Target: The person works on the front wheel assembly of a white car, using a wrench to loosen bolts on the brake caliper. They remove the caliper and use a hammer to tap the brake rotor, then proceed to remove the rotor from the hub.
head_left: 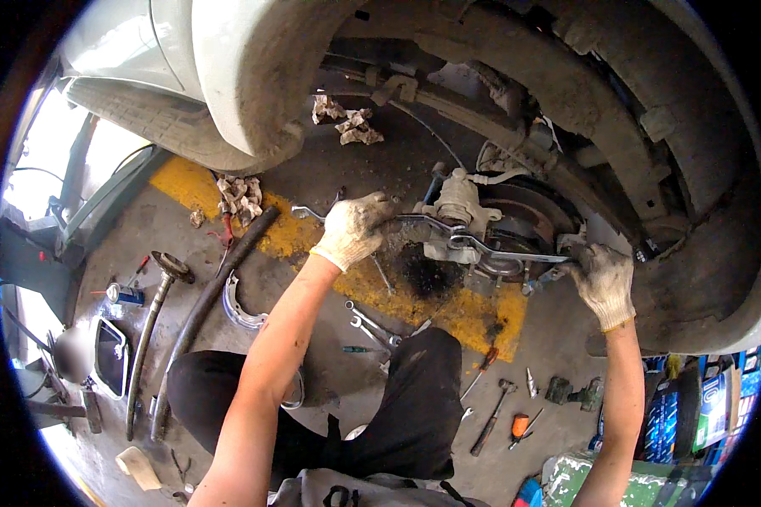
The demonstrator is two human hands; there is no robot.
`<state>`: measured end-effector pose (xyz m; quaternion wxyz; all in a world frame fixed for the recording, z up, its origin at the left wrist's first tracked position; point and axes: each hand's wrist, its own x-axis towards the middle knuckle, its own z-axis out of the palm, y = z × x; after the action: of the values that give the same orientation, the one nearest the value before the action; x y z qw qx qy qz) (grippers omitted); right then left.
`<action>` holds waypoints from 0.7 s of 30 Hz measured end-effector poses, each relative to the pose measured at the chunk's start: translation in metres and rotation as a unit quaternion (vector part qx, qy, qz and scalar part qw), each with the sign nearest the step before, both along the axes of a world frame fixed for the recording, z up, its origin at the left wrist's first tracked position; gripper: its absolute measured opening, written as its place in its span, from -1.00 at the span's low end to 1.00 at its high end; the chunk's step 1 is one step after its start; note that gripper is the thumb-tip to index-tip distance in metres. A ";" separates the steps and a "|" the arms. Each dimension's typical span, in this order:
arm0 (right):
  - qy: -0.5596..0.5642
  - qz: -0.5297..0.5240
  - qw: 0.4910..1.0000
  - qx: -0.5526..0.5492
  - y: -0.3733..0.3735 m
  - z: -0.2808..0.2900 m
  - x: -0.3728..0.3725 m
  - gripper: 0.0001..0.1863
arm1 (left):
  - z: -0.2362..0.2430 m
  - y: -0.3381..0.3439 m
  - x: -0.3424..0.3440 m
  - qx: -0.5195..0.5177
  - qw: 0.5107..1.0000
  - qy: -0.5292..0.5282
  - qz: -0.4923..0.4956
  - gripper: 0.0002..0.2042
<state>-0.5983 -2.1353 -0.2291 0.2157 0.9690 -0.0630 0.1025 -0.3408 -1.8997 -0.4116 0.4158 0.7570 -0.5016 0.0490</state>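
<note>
Bare forearms [275, 363] extend, left hand [353, 226] curled round one wrench [423, 220], right hand [602, 283] closed round another wrench [520, 255]. Both look stiff, possibly oily; hold the outer ends.

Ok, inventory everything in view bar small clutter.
car: 1, white, top
brake caliper: 1, grey, centre right
brake disc: 1, brown, beside caliper
gripped wrenches: 2, silver, by caliper
loose wrenches: 2+, silver, near knees
crumpled wads: several, whitish, upper floor
long bar: 1, dark, left floor
can: 1, blue, far left
hammer: 1, dark, lower right
boxes: several, blue, lower right
legs: 2, black trousers, bottom
left hand: 1, cream glove, centre
right hand: 1, cream glove, right
</note>
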 end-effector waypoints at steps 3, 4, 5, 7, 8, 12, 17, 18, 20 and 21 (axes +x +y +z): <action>-0.022 0.021 1.000 0.003 -0.003 -0.007 -0.003 -0.69 | -0.005 -0.001 -0.002 -0.037 0.998 -0.037 0.046 -0.77; -0.026 0.023 0.999 0.004 -0.004 -0.008 -0.004 -0.68 | -0.006 -0.001 -0.001 -0.005 0.999 -0.005 0.034 -0.76; -0.029 0.024 0.999 0.005 -0.003 -0.010 -0.004 -0.68 | -0.006 -0.001 0.000 0.028 0.999 0.027 0.022 -0.75; -0.033 0.024 0.999 0.021 -0.005 -0.014 -0.007 -0.67 | -0.007 -0.002 -0.001 0.115 0.990 0.078 -0.008 -0.74; -0.035 0.025 0.999 0.028 -0.005 -0.015 -0.008 -0.67 | -0.007 -0.003 -0.001 0.169 0.981 0.097 -0.024 -0.73; -0.037 0.037 0.999 -0.015 -0.008 -0.017 -0.011 -0.67 | -0.003 -0.004 -0.006 0.155 0.981 0.092 -0.073 -0.72; -0.046 0.054 0.997 -0.030 -0.013 -0.019 -0.004 -0.67 | -0.011 -0.003 -0.002 0.118 0.979 0.079 -0.144 -0.71; -0.041 0.051 0.998 -0.023 -0.011 -0.018 -0.002 -0.67 | -0.006 -0.004 -0.001 0.144 0.977 0.071 -0.138 -0.72; -0.032 0.044 0.998 -0.009 -0.008 -0.017 -0.001 -0.66 | 0.004 -0.005 0.001 0.195 0.971 0.053 -0.127 -0.74; -0.031 0.035 0.999 -0.013 -0.005 -0.017 0.001 -0.66 | -0.001 -0.005 0.004 0.179 0.976 0.045 -0.116 -0.75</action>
<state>-0.5973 -2.1401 -0.2460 0.2228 0.9640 -0.0348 0.1410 -0.3369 -1.9043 -0.4123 0.2982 0.7575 -0.5674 -0.1242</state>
